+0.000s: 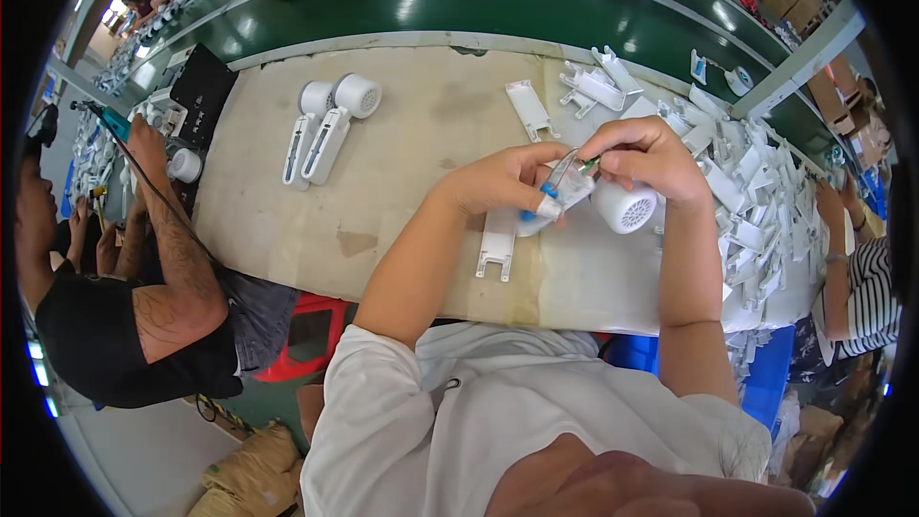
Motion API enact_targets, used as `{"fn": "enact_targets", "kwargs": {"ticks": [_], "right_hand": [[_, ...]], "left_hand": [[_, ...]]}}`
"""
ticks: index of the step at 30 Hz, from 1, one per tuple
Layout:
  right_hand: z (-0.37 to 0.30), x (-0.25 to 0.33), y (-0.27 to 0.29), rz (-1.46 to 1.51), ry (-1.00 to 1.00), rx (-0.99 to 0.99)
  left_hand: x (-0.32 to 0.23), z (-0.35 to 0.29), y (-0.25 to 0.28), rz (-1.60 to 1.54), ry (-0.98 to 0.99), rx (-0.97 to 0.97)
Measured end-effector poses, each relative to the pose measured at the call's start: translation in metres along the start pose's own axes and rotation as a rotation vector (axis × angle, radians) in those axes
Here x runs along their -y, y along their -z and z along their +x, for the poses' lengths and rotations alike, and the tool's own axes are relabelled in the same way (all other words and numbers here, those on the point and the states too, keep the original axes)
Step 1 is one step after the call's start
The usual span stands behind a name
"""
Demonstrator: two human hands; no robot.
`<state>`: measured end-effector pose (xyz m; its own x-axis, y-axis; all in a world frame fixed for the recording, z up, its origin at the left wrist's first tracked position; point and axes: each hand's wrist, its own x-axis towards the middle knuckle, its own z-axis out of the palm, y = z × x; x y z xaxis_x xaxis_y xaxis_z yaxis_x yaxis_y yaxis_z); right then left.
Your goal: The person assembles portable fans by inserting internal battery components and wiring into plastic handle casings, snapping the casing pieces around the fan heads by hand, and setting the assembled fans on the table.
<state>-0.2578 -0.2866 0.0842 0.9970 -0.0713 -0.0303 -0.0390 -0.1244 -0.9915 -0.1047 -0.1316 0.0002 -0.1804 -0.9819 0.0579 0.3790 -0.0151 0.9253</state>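
Over the right half of the table, my left hand [503, 182] is closed around the handle of a white handheld fan [627, 207], whose round grilled head points right. A white wrap covers my left thumb's tip. Blue parts [550, 189] show in the opened handle beside my fingers. My right hand [651, 158] pinches a small green circuit board [589, 166] just above the handle, with thin wires curving from it. Beneath my left hand lies a white plastic handle shell [496, 247]. Another shell [529, 107] rests farther back.
Two assembled white fans [330, 146] lie at the table's left. A heap of white shells [756, 191] covers the right side. Behind the table runs a green conveyor [421, 0]. A co-worker [134, 316] sits at left near a black box [203, 91]; another person [857, 278] is at right.
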Motion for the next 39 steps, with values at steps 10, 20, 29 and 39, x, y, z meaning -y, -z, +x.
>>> {"fn": "enact_targets", "kwargs": {"ticks": [10,20,29,39], "right_hand": [[0.012,-0.033,-0.023,-0.771,0.127,-0.489],[0.03,-0.047,-0.046,-0.689,0.643,-0.637],[0.025,-0.04,-0.049,-0.997,0.658,-0.68],[0.021,-0.044,-0.054,-0.644,0.725,-0.725]], "left_hand": [[-0.015,0.005,-0.012,0.085,-0.052,-0.618],[-0.002,0.014,-0.027,0.001,-0.252,-0.697],[-0.002,0.009,-0.034,0.068,-0.402,-0.749],[0.001,0.01,-0.042,0.196,-0.463,-0.759]]}}
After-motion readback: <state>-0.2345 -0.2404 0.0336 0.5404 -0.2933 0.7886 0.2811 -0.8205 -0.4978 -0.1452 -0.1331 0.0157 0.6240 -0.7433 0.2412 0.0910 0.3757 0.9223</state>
